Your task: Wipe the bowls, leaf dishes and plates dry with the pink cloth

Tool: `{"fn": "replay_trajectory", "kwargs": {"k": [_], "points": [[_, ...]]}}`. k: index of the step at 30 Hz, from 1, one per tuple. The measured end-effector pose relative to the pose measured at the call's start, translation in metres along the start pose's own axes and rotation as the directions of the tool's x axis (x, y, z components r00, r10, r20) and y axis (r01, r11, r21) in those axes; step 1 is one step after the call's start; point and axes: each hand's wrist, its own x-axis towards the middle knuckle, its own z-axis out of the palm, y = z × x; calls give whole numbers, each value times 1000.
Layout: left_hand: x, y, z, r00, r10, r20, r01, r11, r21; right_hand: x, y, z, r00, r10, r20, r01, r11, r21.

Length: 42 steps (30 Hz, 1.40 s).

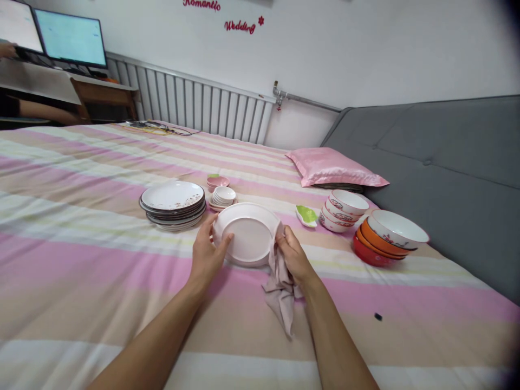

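A white plate (248,238) is held up over the striped bedspread, its underside with the raised foot ring facing me. My left hand (208,250) grips its left edge, thumb across the near face. At the right edge, my right hand (293,254) pinches the rim through a pale pink cloth (282,295) that hangs down below it. To the left of the plate stands a stack of plates (174,197) with dark rims. Just behind it sit small white dishes (224,194) in a stack and a pink bowl (218,181).
Patterned white bowls (343,211) and a stack of larger orange and red bowls (379,241) stand at right, near a leaf-shaped dish (306,215). A pink pillow (337,168) lies by the grey headboard (442,157). Another person's arm (46,111) shows at the desk, far left.
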Motion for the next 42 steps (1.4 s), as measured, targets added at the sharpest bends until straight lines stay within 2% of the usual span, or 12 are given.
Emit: {"fn": "replay_trajectory", "kwargs": {"k": [7, 17, 20, 24, 27, 29, 32, 34, 37, 39, 42], "points": [[2, -5, -1, 1000, -20, -13, 19, 999, -28, -2, 3, -2, 994, 70, 81, -79, 990, 117], [3, -9, -2, 995, -95, -20, 94, 995, -37, -3, 5, -5, 970, 185, 155, -206, 970, 129], [3, -9, -3, 995, -96, -24, 95, 994, -47, -3, 8, -4, 975, 165, 151, -185, 974, 132], [3, -6, -3, 990, -134, -42, 129, 987, -100, -1, 11, -1, 995, 66, 81, -73, 993, 90], [1, -3, 0, 988, -152, -18, 148, 979, -137, 1, 7, -2, 999, -9, -40, 12, 997, 80], [-2, -2, 4, 989, -145, 41, 150, 974, -171, 2, 0, -5, 988, -69, -137, 80, 994, 75], [-7, -1, 8, 977, -97, 192, 136, 970, -199, 1, -13, -14, 963, -139, -233, 158, 985, 65], [-10, -2, 10, 946, -74, 314, 120, 984, -130, -1, -20, -20, 951, -178, -251, 189, 982, 20], [-13, -5, 10, 895, -93, 436, 55, 994, 98, -2, -27, -24, 954, -209, -214, 192, 977, -97], [-14, -7, 9, 896, -114, 430, 8, 970, 241, -3, -29, -23, 959, -212, -190, 178, 967, -183], [-12, -6, 8, 938, -95, 334, -24, 941, 337, -4, -31, -16, 960, -218, -176, 163, 946, -281]]}}
